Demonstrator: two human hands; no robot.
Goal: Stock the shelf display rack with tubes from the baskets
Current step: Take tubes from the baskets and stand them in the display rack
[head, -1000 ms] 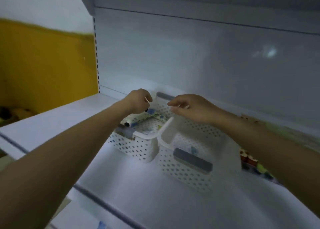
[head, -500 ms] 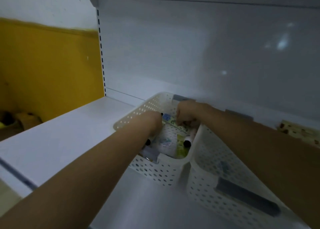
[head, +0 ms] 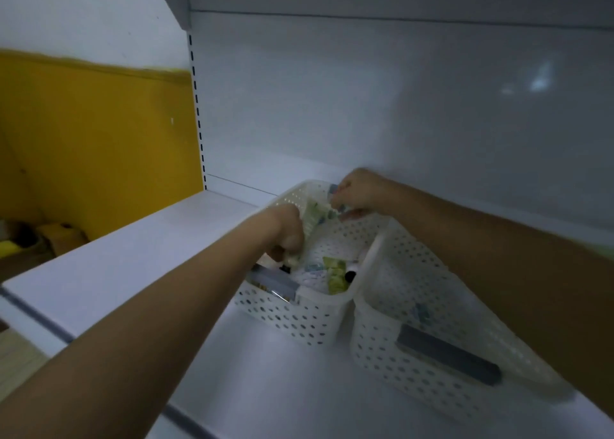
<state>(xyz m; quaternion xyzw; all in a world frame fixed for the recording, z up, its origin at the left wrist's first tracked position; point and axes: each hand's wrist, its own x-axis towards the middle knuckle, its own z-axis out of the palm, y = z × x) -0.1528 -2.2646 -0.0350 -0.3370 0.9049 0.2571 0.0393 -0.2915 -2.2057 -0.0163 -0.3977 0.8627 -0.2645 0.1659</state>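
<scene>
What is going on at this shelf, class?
A person has both hands in the left basket on the white shelf. The left hand grips the lower end of a pale green tube, and the right hand pinches its far end. More tubes lie on the basket floor. A second basket stands alongside.

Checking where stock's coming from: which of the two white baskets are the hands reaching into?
The left basket, which holds tubes; both the left hand and right hand reach into it. The right basket looks nearly empty.
</scene>
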